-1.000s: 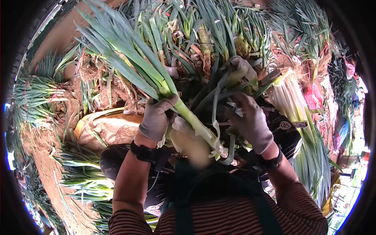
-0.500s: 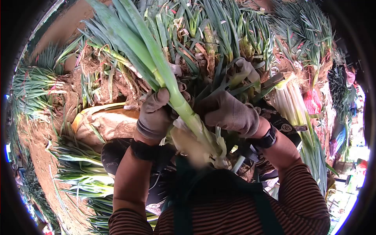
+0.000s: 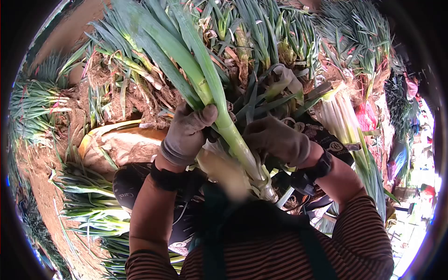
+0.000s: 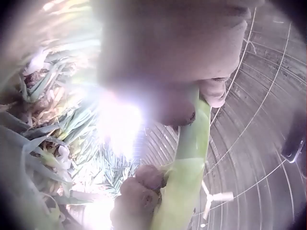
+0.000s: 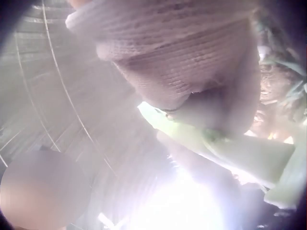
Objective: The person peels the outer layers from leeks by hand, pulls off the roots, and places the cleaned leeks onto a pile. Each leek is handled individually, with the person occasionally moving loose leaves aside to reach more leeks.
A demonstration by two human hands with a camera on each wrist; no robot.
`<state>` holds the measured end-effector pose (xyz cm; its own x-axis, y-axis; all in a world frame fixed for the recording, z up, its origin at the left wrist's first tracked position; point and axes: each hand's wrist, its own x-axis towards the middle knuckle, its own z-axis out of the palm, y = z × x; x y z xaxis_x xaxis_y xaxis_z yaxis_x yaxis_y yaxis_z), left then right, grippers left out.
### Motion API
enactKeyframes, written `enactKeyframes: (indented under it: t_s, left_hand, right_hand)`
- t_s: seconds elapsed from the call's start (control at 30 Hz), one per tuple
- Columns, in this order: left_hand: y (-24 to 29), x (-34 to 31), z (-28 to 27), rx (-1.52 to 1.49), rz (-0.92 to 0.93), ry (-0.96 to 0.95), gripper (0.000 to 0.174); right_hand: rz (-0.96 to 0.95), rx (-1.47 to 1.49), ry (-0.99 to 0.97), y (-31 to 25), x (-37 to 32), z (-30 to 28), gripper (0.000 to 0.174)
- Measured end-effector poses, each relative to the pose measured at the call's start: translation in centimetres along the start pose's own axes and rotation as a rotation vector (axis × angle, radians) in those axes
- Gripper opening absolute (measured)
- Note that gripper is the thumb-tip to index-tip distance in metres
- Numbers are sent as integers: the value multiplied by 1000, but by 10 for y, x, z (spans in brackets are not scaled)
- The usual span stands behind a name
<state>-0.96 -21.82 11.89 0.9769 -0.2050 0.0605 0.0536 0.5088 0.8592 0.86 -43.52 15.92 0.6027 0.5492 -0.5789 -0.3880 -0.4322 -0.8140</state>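
Your R hand [image 3: 280,141] has moved in beside the leek [image 3: 237,145], pinching a green strip [image 5: 240,151] — L hand [image 3: 184,135] grips leek, so both engaged.

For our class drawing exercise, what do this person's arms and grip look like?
The left grip and right grip wear greyish knit gloves. Each side has a black wrist strap; a thin pale cable hangs on the left. Dark and reddish-brown striped sleeves leave the forearms bare.

Green onion heaps [image 3: 35,102] on brown ground [image 3: 42,175] suggest a produce-sorting area.
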Motion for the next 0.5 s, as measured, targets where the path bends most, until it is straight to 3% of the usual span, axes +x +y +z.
enactKeyframes:
  t_s: [0.07,0.13,0.2,0.3,0.4,0.5]
  left_hand:
    - [-3,-1,2,-10,-42,-14,30]
    - [-6,-1,1,23,-57,-17,30]
    - [-11,-1,-1,99,-52,-15,31]
    - [-11,-6,6,67,-77,-7,32]
    - [-16,-7,10,-17,-101,58,36]
    - [-5,-7,13,72,-31,21,46]
  right_hand:
    - [-189,-109,-96,48,17,-8,26]
    - [-111,-257,-158,61,16,-11,25]
    - [237,-434,-176,66,10,-13,25]
    - [259,-644,-284,101,-5,-20,26]
    - [68,-894,-108,103,-20,-34,31]
    - [-229,-614,126,77,-28,-44,41]
